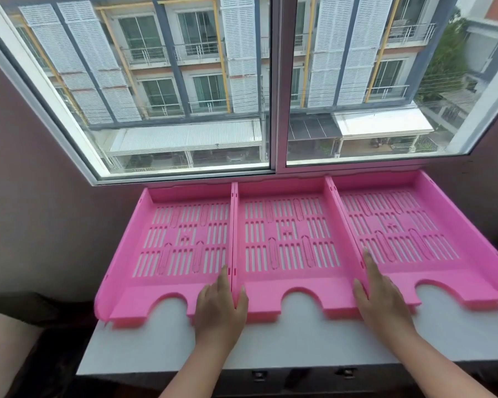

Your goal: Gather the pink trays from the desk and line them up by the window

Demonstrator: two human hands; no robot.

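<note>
Three pink slotted trays lie side by side on a white surface under the window: a left tray (144, 300), a middle tray (259, 297) and a right tray (472, 271). Their back edges reach the window frame. My left hand (222, 305) rests over the seam between the left and middle trays, fingers on both front corners. My right hand (380, 294) lies flat over the seam between the middle and right trays, fingers extended along the wall. Neither hand lifts a tray.
The white desk top (270, 346) shows in front of the trays, with its front edge and dark drawers below. A large window (276, 81) with a centre post stands behind. Dark walls close in on the left and right.
</note>
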